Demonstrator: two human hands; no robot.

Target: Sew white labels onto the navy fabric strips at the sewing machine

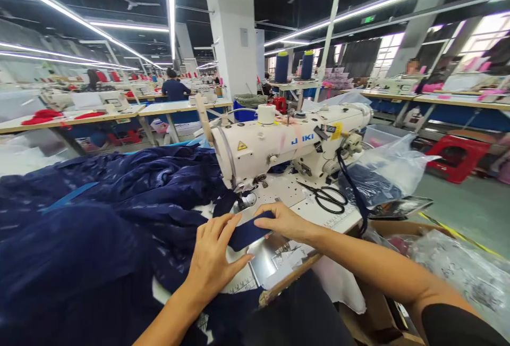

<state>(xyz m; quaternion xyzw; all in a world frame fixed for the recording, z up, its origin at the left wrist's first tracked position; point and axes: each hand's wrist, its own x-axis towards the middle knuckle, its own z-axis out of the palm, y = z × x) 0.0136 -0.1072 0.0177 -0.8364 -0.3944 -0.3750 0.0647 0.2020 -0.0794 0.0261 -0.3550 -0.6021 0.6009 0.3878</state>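
Note:
A white sewing machine (258, 146) stands on the table, its needle area just beyond my hands. My right hand (281, 222) pinches the end of a navy fabric strip (247, 233) between thumb and fingers. Left of the strip, my left hand (214, 255) has its thumb spread away from the fingers, and its fingertips are beside the strip's left part. A large pile of navy fabric (79, 234) covers the left side and reaches the needle area.
Black scissors (329, 197) lie right of the needle area. A clear plastic bag (382, 176) with dark contents is behind them. At the right are an open cardboard box (370, 298) and a red stool (458, 154). A person (175, 88) sits in the background.

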